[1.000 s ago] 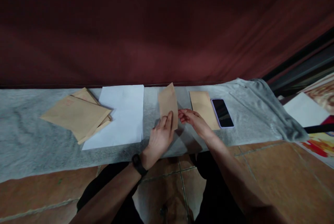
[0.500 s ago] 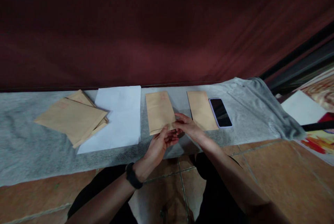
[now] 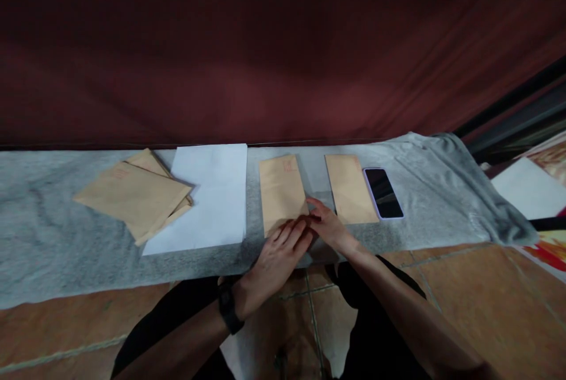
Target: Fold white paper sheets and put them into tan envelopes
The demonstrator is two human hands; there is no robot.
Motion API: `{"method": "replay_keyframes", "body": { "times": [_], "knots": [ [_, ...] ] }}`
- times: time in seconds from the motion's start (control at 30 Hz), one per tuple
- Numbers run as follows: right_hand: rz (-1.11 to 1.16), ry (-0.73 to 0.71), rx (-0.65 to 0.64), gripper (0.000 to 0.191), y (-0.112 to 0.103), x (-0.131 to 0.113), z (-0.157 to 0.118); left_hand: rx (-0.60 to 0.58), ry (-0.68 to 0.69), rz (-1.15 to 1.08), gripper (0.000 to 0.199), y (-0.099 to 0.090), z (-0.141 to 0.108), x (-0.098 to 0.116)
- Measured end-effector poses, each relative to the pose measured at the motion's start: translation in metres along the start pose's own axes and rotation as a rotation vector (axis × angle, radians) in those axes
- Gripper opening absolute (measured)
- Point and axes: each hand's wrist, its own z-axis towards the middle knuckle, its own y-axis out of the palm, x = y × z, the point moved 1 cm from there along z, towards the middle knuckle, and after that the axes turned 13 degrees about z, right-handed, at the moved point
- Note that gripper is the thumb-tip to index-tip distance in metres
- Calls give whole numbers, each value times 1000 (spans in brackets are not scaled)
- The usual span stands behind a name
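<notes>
A brown paper envelope (image 3: 283,191) with a small red print near its far end lies on the grey cloth in front of me. My left hand (image 3: 285,250) is palm down across the envelope's near end, fingers laid flat over it. Against the envelope's right edge is my right hand (image 3: 326,225), its forefinger along the edge and its thumb close to my left fingertips. The right hand's other fingers are mostly hidden. Another brown envelope (image 3: 351,188) lies flat to the right, beside a phone (image 3: 384,193) in a light purple case.
Several brown envelopes (image 3: 132,194) overlap at the left, partly on a stack of white paper (image 3: 210,203). Grey cloth (image 3: 39,226) covers the narrow surface, and a dark red curtain (image 3: 265,73) hangs behind it. Tiled floor (image 3: 477,291) shows below.
My left hand has turned from palm up under the near edge to palm down on the envelope. My right hand stays at the right edge. The whole view has shifted slightly.
</notes>
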Motion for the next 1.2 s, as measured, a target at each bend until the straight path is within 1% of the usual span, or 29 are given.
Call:
{"method": "replay_keyframes", "body": {
  "times": [0.07, 0.13, 0.2, 0.27, 0.37, 0.43, 0.5, 0.6, 0.67, 0.73, 0.8, 0.87, 0.97, 1.07, 1.2],
  "knots": [
    [64, 52, -1, 60, -1, 3, -2, -1, -20, 28, 47, 4, 0, -6],
    [92, 129, -45, 66, -2, 6, -5, 5, -32, 49, 44, 7, -1, -11],
    [5, 150, -99, 67, -5, 8, -8, -5, -26, 70, 41, 9, -2, -15],
    [-214, 69, -78, 58, -10, 5, -9, -27, -9, 81, 38, 9, -4, -16],
    [-595, -146, 66, 40, -21, -4, -5, -56, 5, 69, 36, 8, -5, -16],
    [-722, -262, 95, 38, -24, -10, 0, -62, 5, 59, 36, 6, -4, -16],
    [-748, -353, 51, 43, -20, -11, 8, -65, -4, 63, 35, 4, -3, -15],
    [-793, -459, -60, 52, -6, -8, 23, -66, -20, 81, 33, 2, -1, -13],
    [-870, -475, -121, 57, 5, -6, 35, -67, -27, 95, 33, 3, -1, -10],
    [-949, -453, -138, 61, 13, -6, 50, -72, -29, 112, 33, 4, -2, -8],
    [-1006, -436, -118, 64, 18, -8, 67, -80, -29, 122, 32, 6, -5, -7],
    [-1035, -426, -64, 64, 19, -13, 84, -86, -31, 129, 31, 7, -7, -7],
    [-1060, -428, -23, 66, 19, -18, 103, -85, -27, 145, 36, 8, -11, -5],
    [-1102, -433, -4, 67, 20, -20, 110, -77, -8, 163, 40, 9, -14, -3],
    [-1151, -475, -5, 67, 22, -16, 102, -62, 23, 185, 40, 10, -16, 1]
  ]
}}
